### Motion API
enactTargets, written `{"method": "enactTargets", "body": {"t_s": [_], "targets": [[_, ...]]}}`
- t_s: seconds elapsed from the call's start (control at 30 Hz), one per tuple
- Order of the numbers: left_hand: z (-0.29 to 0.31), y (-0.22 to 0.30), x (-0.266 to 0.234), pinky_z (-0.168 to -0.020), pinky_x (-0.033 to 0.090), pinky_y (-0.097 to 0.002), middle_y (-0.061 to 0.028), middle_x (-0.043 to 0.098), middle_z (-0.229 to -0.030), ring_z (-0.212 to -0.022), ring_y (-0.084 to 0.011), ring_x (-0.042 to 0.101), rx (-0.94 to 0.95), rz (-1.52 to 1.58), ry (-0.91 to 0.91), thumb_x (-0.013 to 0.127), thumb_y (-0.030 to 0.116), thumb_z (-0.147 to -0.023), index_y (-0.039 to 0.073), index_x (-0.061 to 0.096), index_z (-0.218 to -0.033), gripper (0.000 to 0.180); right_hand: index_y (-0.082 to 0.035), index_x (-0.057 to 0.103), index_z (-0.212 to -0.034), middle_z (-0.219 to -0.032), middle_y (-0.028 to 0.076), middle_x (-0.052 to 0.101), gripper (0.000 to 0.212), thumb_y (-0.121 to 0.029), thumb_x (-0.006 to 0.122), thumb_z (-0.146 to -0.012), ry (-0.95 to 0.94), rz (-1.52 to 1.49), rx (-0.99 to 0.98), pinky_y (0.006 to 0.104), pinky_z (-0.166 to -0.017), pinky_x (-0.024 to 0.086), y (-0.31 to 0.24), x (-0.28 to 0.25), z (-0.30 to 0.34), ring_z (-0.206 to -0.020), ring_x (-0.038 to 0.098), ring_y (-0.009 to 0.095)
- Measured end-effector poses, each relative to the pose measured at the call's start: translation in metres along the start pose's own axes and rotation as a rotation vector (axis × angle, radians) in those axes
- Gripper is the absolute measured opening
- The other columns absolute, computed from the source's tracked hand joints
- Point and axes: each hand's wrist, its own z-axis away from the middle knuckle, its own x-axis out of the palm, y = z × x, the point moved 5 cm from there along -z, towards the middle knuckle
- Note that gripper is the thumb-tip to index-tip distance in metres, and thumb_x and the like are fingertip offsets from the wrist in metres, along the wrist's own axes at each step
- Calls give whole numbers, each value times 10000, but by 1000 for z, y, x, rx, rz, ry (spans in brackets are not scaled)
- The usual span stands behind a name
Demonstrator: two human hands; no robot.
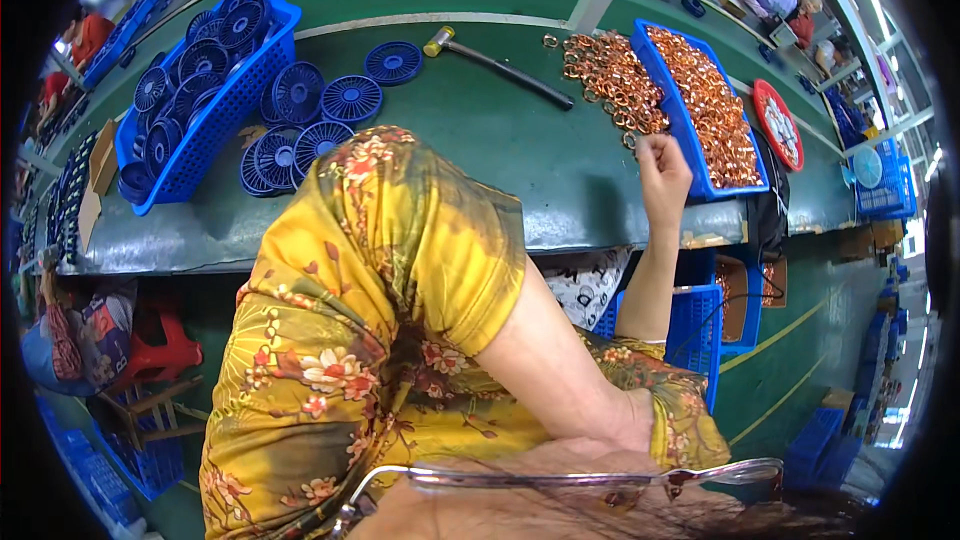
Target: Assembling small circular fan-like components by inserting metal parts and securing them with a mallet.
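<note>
My right hand is closed, fingers curled, over the table at the near edge of a loose pile of copper-coloured rings. Whatever it holds, if anything, is hidden. Just right of it stands a blue plastic basket heaped with the same rings. My left arm, in a yellow flowered sleeve, is bent with its elbow raised over the table edge, and the bare forearm runs back toward my neck. The left hand is bent in close there, its fingers hidden.
Round blue slatted covers lie on the green table, left of centre; more fill a blue basket. A hammer lies mid-table. A red round tray holds small pale parts. Several people work nearby. Blue crates stand below.
</note>
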Motion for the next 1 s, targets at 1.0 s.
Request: {"method": "enactTargets", "body": {"t_s": [1.0], "targets": [[322,-15,2,-927,473,-388,-120,640,-1114,-1078,-297,598,-1151,-945,1471,707,137,-777,64,639,-1081,320,-20,547,-1126,-880,111,568,322,-168,657,-862,-399,541,-84,354,-585,459,22,24,-1,-616,536,218]]}}
